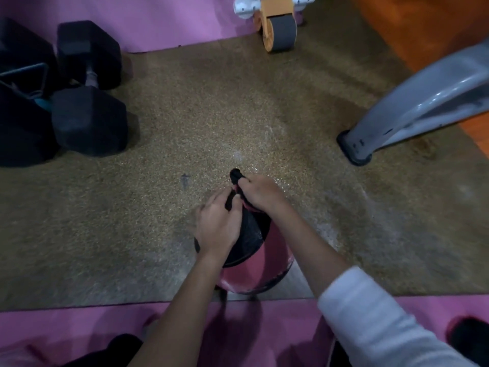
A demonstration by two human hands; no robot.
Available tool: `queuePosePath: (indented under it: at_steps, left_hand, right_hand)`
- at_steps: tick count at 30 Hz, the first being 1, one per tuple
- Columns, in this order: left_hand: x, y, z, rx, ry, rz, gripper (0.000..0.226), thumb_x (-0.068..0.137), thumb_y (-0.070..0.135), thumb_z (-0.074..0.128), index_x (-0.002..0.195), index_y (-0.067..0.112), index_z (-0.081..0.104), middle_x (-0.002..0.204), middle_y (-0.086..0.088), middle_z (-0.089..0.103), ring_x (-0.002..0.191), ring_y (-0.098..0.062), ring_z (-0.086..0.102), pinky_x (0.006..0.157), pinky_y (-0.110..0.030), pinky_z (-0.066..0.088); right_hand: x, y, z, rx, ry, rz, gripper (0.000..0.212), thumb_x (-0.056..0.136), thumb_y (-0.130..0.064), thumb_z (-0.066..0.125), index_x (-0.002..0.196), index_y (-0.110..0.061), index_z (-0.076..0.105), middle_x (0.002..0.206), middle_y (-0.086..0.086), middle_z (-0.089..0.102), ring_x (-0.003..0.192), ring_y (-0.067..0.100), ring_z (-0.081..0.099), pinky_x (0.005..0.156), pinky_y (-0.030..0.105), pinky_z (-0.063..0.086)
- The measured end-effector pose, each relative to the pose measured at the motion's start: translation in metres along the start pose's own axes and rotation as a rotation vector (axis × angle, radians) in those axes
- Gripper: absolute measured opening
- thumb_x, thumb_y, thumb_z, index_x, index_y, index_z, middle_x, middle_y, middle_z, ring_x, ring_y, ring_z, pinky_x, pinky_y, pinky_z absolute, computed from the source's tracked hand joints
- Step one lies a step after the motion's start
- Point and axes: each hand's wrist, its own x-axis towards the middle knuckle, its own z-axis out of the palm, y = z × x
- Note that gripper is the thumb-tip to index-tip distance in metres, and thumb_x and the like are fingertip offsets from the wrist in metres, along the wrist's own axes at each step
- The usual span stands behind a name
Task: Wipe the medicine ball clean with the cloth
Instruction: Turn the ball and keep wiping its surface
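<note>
The round pink-and-black medicine ball [251,242] has a smooth skin, with a faint sheen on its black panel. The limp black cloth [235,175] bunched at the ball's top looks like soft, matt fabric. Under the ball, the brown speckled floor mat [211,115] is coarse, grainy and dull. Far left of the ball, the black hexagonal dumbbells [90,120] look like matt rubber, joined by a bare metal handle. Up and right of the ball, the curved grey machine leg [423,107] is glossy, catching highlights. Beyond the ball, the orange roller wheel [280,27] has a matt grey tread. Right of the ball, the white sleeve [370,313] is ribbed cloth.
</note>
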Motion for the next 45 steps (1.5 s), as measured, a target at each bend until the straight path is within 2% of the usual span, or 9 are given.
queuePosePath:
  at_steps: [5, 11, 17, 20, 23, 28, 32, 40, 45]
  left_hand:
    - [0.007, -0.004, -0.001, -0.058, -0.023, -0.028, 0.050, 0.087, 0.049, 0.031, 0.124, 0.037, 0.063, 0.126, 0.008, 0.066, 0.120, -0.019, 0.058, 0.109, -0.050, 0.038]
    - [0.010, -0.002, 0.003, -0.004, -0.054, -0.022, 0.060, 0.086, 0.060, 0.027, 0.132, 0.037, 0.059, 0.139, 0.004, 0.059, 0.129, -0.023, 0.052, 0.112, -0.052, 0.035]
    - [0.015, 0.000, -0.002, -0.053, -0.046, -0.110, 0.037, 0.094, 0.033, 0.043, 0.122, 0.041, 0.065, 0.130, 0.004, 0.065, 0.119, -0.029, 0.058, 0.102, -0.045, 0.046]
    - [0.013, -0.004, 0.000, 0.016, -0.055, -0.008, 0.040, 0.096, 0.049, 0.040, 0.128, 0.039, 0.062, 0.136, 0.009, 0.061, 0.125, -0.026, 0.055, 0.104, -0.044, 0.044]
    - [0.014, -0.011, -0.002, -0.043, -0.100, 0.010, 0.048, 0.086, 0.064, 0.048, 0.127, 0.044, 0.063, 0.135, 0.014, 0.061, 0.123, -0.015, 0.057, 0.106, -0.041, 0.045]
    - [0.033, -0.031, -0.016, -0.500, -0.399, -0.441, 0.037, 0.080, 0.062, 0.065, 0.097, 0.031, 0.078, 0.099, -0.001, 0.078, 0.094, -0.025, 0.072, 0.094, -0.040, 0.054]
    - [0.047, -0.038, -0.012, -0.547, -0.474, -0.584, 0.048, 0.081, 0.062, 0.064, 0.092, 0.018, 0.079, 0.094, -0.012, 0.078, 0.086, -0.029, 0.072, 0.089, -0.038, 0.053]
    - [0.048, -0.022, -0.009, -0.553, -0.339, -0.312, 0.052, 0.072, 0.072, 0.058, 0.112, 0.042, 0.072, 0.114, 0.003, 0.073, 0.108, -0.023, 0.069, 0.099, -0.049, 0.051]
    - [0.027, -0.016, 0.000, -0.449, -0.139, -0.203, 0.046, 0.083, 0.068, 0.045, 0.123, 0.052, 0.061, 0.137, 0.013, 0.058, 0.125, -0.017, 0.054, 0.110, -0.051, 0.040]
  right_hand:
    - [-0.094, 0.025, 0.032, -0.039, 0.408, -0.321, 0.047, 0.095, -0.036, 0.025, 0.125, -0.021, 0.057, 0.128, -0.004, 0.060, 0.124, 0.017, 0.049, 0.106, 0.039, 0.036]
    - [0.002, 0.012, -0.004, 0.068, 0.037, 0.008, 0.030, 0.097, -0.023, 0.034, 0.097, -0.007, 0.061, 0.113, 0.018, 0.064, 0.104, 0.033, 0.058, 0.079, 0.036, 0.040]
    - [-0.102, 0.020, 0.046, -0.090, 0.443, -0.268, 0.053, 0.096, -0.037, 0.017, 0.132, -0.022, 0.053, 0.137, -0.007, 0.054, 0.134, 0.014, 0.043, 0.112, 0.040, 0.030]
    - [-0.050, 0.016, 0.019, 0.000, 0.254, -0.133, 0.035, 0.097, -0.030, 0.031, 0.104, -0.013, 0.061, 0.110, 0.007, 0.065, 0.105, 0.026, 0.058, 0.087, 0.037, 0.042]
    - [0.000, 0.015, -0.008, 0.156, -0.020, 0.081, 0.030, 0.097, -0.022, 0.038, 0.096, -0.007, 0.065, 0.109, 0.017, 0.066, 0.101, 0.032, 0.059, 0.079, 0.035, 0.041]
    - [-0.019, 0.061, -0.022, 0.545, -0.204, 0.288, 0.035, 0.099, -0.040, 0.042, 0.082, -0.016, 0.060, 0.074, 0.006, 0.061, 0.066, 0.021, 0.058, 0.067, 0.030, 0.046]
    - [-0.026, 0.089, -0.011, 0.868, -0.247, 0.379, 0.037, 0.100, -0.041, 0.040, 0.082, -0.015, 0.060, 0.073, 0.007, 0.059, 0.063, 0.021, 0.057, 0.061, 0.027, 0.045]
    - [-0.033, 0.103, -0.015, 1.127, -0.006, 0.306, 0.035, 0.099, -0.034, 0.042, 0.078, -0.016, 0.064, 0.065, 0.001, 0.066, 0.056, 0.014, 0.063, 0.060, 0.029, 0.044]
    - [-0.036, 0.090, -0.014, 0.993, 0.071, 0.218, 0.037, 0.088, -0.044, 0.050, 0.097, -0.009, 0.060, 0.089, 0.011, 0.061, 0.086, 0.026, 0.057, 0.076, 0.037, 0.042]
